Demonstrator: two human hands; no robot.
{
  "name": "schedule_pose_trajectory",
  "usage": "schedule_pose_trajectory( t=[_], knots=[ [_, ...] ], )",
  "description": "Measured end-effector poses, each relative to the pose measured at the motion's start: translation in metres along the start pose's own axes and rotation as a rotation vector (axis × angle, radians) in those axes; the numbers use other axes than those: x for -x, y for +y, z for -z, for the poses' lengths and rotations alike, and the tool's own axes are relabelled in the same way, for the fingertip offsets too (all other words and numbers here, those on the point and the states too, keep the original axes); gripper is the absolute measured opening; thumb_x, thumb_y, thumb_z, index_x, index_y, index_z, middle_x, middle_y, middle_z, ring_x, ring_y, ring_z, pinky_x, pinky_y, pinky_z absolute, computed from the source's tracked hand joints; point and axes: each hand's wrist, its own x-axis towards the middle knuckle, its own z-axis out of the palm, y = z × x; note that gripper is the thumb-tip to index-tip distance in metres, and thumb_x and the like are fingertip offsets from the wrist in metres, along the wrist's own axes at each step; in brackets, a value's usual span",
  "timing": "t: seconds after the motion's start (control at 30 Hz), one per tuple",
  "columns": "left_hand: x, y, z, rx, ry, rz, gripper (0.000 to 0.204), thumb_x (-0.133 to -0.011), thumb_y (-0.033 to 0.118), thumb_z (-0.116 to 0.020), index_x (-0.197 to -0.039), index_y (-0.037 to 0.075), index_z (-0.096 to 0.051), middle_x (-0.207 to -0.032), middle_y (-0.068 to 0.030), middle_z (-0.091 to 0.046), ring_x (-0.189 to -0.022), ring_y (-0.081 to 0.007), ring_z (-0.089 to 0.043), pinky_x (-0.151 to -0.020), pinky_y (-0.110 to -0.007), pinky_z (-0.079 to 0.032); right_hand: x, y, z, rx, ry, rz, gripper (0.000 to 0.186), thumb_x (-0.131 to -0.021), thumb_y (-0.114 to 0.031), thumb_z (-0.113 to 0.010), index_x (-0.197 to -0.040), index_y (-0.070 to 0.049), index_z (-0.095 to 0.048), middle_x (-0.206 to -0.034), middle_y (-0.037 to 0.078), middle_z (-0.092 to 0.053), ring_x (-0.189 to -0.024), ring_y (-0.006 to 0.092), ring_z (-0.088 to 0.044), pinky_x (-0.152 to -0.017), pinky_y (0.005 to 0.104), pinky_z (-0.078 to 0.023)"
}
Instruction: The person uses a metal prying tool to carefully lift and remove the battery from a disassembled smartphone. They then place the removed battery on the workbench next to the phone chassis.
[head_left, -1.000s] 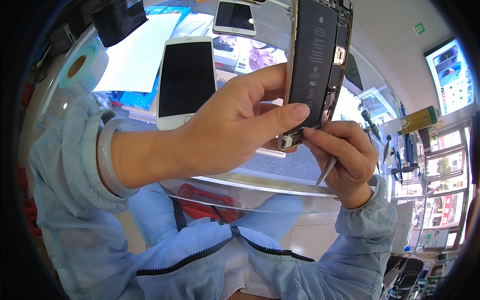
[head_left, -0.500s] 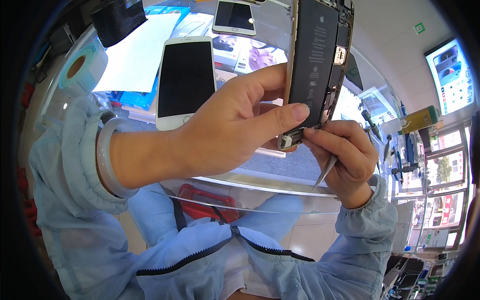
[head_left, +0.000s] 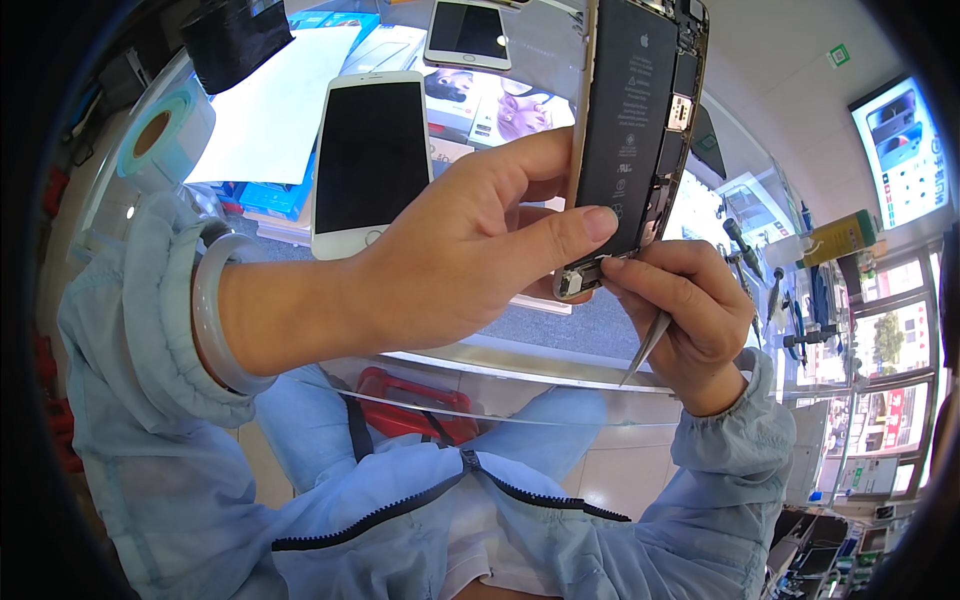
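Observation:
An opened smartphone body [head_left: 630,130] is held up on the right, tilted, its black battery and inner parts facing me. My left hand [head_left: 480,230] is closed round its left edge, the thumb lying across the battery's lower part. At the phone's bottom end, my right hand [head_left: 685,305] pinches with thumb and forefinger against the lower edge. In that same hand sits a slim, pointed metal tool, seemingly tweezers [head_left: 648,345], its tip directed down and left. Whatever the right fingertips pinch is too small to make out.
A white phone front with a dark screen [head_left: 370,160] lies on the counter left of the phone, and another phone [head_left: 468,35] lies behind it. Farther left are a white paper sheet [head_left: 270,110] and a tape roll [head_left: 165,135]. Screwdrivers [head_left: 742,245] and a yellow-green bottle [head_left: 838,240] stand at right.
My right fingertips have shifted very slightly left along the phone's bottom end, and the metal tool's tip has swung a little left with them. My left hand and the phone hold still.

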Motion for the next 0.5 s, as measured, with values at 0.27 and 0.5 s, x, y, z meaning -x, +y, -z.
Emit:
schedule_pose_trajectory(
  t=[0.27, 0.5],
  knots=[
    [-0.0002, -0.0009, 0.0002, 0.0, -0.002, -0.011, 0.036, -0.099, 0.013, -0.048, -0.133, 0.004, -0.04, -0.119, -0.0092, -0.057, -0.107, -0.0156, -0.061, -0.087, -0.032, -0.057, -0.0003, -0.0013, -0.0014, -0.02, 0.007, -0.017, 0.029, -0.068, 0.004, -0.076, -0.096, -0.003, -0.071, -0.084, 0.007, -0.059, -0.074, 0.0182, -0.062, -0.062, 0.0279, -0.051],
    [-0.0005, 0.0001, 0.0001, 0.0, -0.009, 0.003, 0.037, -0.099, 0.012, -0.048, -0.134, 0.004, -0.04, -0.119, -0.009, -0.058, -0.106, -0.0146, -0.061, -0.086, -0.031, -0.057, 0.0, -0.0003, 0.0005, -0.006, -0.008, -0.002, 0.029, -0.068, 0.005, -0.075, -0.095, -0.003, -0.071, -0.085, 0.007, -0.059, -0.075, 0.0184, -0.062, -0.062, 0.0278, -0.051]
  ],
)
